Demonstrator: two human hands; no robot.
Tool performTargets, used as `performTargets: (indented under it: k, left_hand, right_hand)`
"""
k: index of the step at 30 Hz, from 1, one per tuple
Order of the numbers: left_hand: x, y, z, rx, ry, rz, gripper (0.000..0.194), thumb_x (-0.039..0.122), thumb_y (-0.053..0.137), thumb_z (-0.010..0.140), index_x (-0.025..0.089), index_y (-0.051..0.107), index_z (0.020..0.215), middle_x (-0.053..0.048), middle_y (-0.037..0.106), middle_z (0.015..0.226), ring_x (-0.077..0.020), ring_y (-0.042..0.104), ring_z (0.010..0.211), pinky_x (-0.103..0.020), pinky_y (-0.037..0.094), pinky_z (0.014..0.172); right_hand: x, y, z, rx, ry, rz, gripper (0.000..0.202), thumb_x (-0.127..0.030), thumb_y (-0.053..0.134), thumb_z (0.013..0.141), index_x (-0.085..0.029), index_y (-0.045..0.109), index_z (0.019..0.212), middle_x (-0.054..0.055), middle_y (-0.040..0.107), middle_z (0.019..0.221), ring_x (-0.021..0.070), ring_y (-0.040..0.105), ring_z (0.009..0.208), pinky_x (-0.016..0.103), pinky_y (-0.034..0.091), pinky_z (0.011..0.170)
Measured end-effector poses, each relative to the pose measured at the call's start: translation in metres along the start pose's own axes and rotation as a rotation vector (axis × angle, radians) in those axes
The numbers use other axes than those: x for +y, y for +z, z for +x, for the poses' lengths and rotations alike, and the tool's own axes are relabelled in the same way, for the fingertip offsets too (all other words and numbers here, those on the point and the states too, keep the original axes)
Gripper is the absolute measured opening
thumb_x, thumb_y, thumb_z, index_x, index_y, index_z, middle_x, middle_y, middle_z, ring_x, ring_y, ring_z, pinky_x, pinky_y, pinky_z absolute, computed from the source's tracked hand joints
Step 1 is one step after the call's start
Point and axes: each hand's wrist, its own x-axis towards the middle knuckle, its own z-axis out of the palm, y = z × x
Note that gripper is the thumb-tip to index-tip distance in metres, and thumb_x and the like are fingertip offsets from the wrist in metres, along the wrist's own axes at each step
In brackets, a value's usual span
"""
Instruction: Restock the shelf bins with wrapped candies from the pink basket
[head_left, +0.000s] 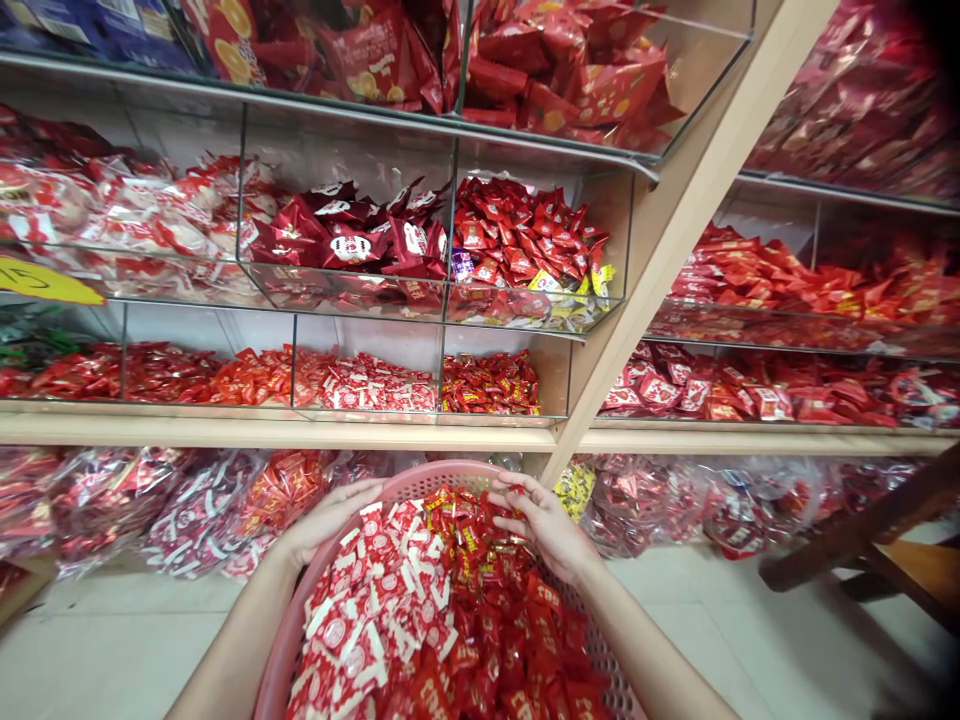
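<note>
A pink plastic basket with a perforated rim is in front of me, full of wrapped candies. Candies in red-and-white wrappers fill its left side, small red candies with yellow print lie at the far side, and larger red packets at the right. My left hand is closed on the basket's left rim, its fingers partly hidden behind the edge. Over the far right of the candies, my right hand has its fingers bent around a small red wrapped candy.
Ahead stands a wooden shelf with clear dividers and bins of red candies. Bagged candies sit below it on the tiled floor. A dark wooden piece of furniture is at the right. A yellow price tag hangs left.
</note>
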Motion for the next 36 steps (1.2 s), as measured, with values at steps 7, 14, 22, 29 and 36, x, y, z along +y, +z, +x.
performTargets:
  k: [7, 14, 22, 29, 36]
  left_hand:
    - [-0.002, 0.001, 0.001, 0.018, 0.031, 0.017, 0.042, 0.036, 0.064, 0.071, 0.019, 0.057, 0.109, -0.008, 0.068, 0.1, -0.0241, 0.063, 0.089, -0.034, 0.049, 0.079]
    - [-0.002, 0.0, 0.003, -0.024, 0.033, 0.009, 0.047, 0.039, 0.065, 0.068, 0.018, 0.058, 0.11, -0.008, 0.069, 0.097, -0.024, 0.064, 0.087, -0.033, 0.049, 0.077]
    - [-0.004, -0.001, 0.004, 0.019, 0.051, 0.027, 0.046, 0.041, 0.066, 0.067, 0.017, 0.06, 0.105, -0.008, 0.07, 0.091, -0.0248, 0.064, 0.085, -0.034, 0.049, 0.076]
    - [-0.004, 0.0, 0.003, -0.024, 0.07, -0.011, 0.044, 0.039, 0.065, 0.07, 0.017, 0.059, 0.107, -0.009, 0.069, 0.094, -0.0239, 0.064, 0.085, -0.032, 0.049, 0.074]
    - [-0.004, -0.001, 0.005, -0.025, 0.048, 0.009, 0.049, 0.039, 0.064, 0.07, 0.018, 0.056, 0.114, -0.008, 0.07, 0.089, -0.0228, 0.066, 0.077, -0.032, 0.049, 0.07]
  right_hand:
    - [0.004, 0.011, 0.008, -0.077, -0.29, -0.552, 0.029, -0.033, 0.047, 0.08, -0.028, 0.056, 0.107, 0.001, 0.051, 0.12, 0.0213, 0.044, 0.113, 0.04, 0.042, 0.09]
    - [-0.044, 0.027, 0.015, 0.068, -0.516, -1.077, 0.033, -0.039, 0.051, 0.077, -0.023, 0.055, 0.106, 0.006, 0.056, 0.109, 0.0229, 0.051, 0.099, 0.037, 0.038, 0.088]
    - [-0.112, 0.037, 0.098, 0.158, -0.643, -1.453, 0.043, -0.041, 0.047, 0.078, -0.017, 0.047, 0.115, 0.01, 0.049, 0.112, 0.0222, 0.047, 0.102, 0.033, 0.036, 0.087]
    - [-0.105, 0.054, 0.161, -0.027, -0.275, -1.619, 0.099, -0.065, 0.059, 0.056, -0.026, 0.016, 0.137, 0.011, 0.013, 0.142, 0.0347, 0.011, 0.128, 0.049, 0.023, 0.097]
    - [-0.103, 0.059, 0.171, -0.102, -0.102, -1.668, 0.101, -0.062, 0.061, 0.054, -0.029, 0.014, 0.137, 0.008, 0.005, 0.145, 0.0376, 0.01, 0.128, 0.049, 0.025, 0.097]
